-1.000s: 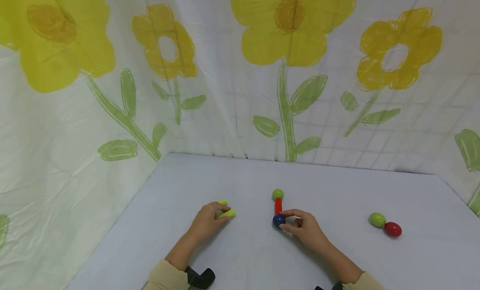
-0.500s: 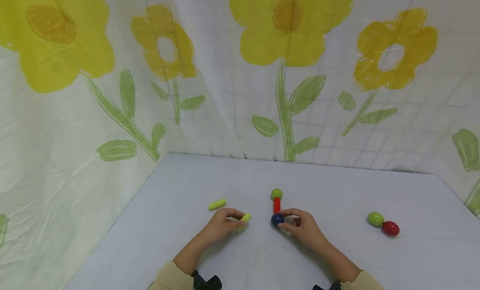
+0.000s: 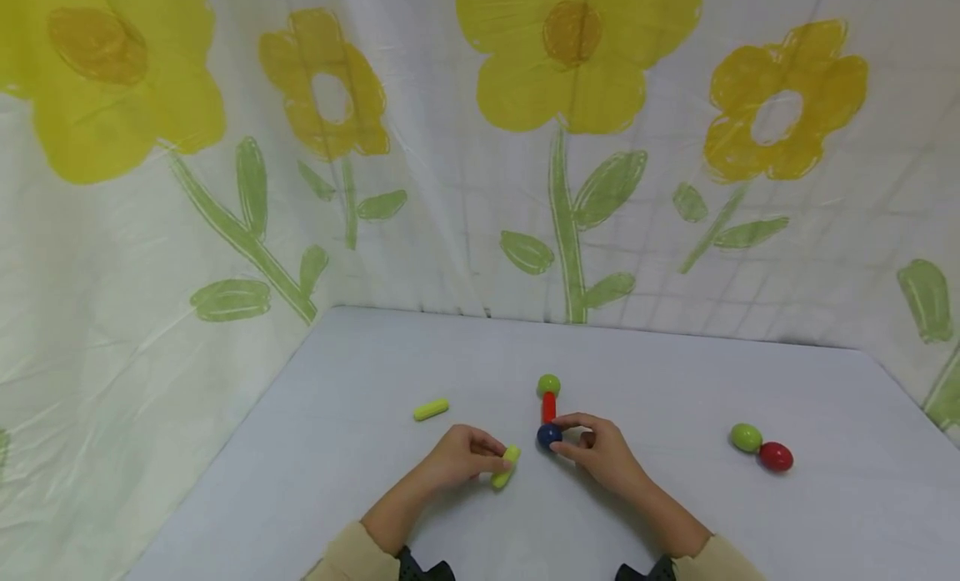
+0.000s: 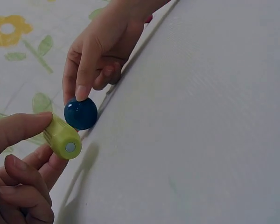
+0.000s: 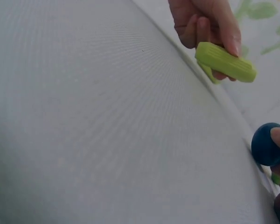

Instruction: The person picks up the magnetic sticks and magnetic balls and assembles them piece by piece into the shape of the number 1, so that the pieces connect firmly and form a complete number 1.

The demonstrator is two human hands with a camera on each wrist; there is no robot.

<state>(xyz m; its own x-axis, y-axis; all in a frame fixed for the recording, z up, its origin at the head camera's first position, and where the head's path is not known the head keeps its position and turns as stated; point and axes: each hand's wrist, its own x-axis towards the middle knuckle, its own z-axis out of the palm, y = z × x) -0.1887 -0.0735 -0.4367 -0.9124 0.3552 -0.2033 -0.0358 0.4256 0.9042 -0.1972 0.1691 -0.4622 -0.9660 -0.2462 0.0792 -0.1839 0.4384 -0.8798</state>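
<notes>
My left hand (image 3: 467,458) pinches a yellow-green ridged rod (image 3: 506,468) between thumb and fingers. A pale round disc shows in the rod's end in the left wrist view. With thumb and forefinger, my right hand (image 3: 606,454) holds a dark blue ball (image 3: 549,436). That ball sits at the near end of a red rod (image 3: 549,407), and a green ball (image 3: 549,385) is at the rod's far end, the three in a line. The held yellow-green rod is apart from the blue ball, to its left and nearer me.
A second yellow-green rod (image 3: 431,410) lies left on the white table (image 3: 645,381). Toward the right, a green ball (image 3: 746,437) and a red ball (image 3: 776,457) sit side by side. Behind the table hangs a flower-printed curtain (image 3: 435,272).
My left hand has drawn one yellow-green rod away from the other, moving right and toward me, and the rod has turned more upright in view. My right hand stays on the blue ball.
</notes>
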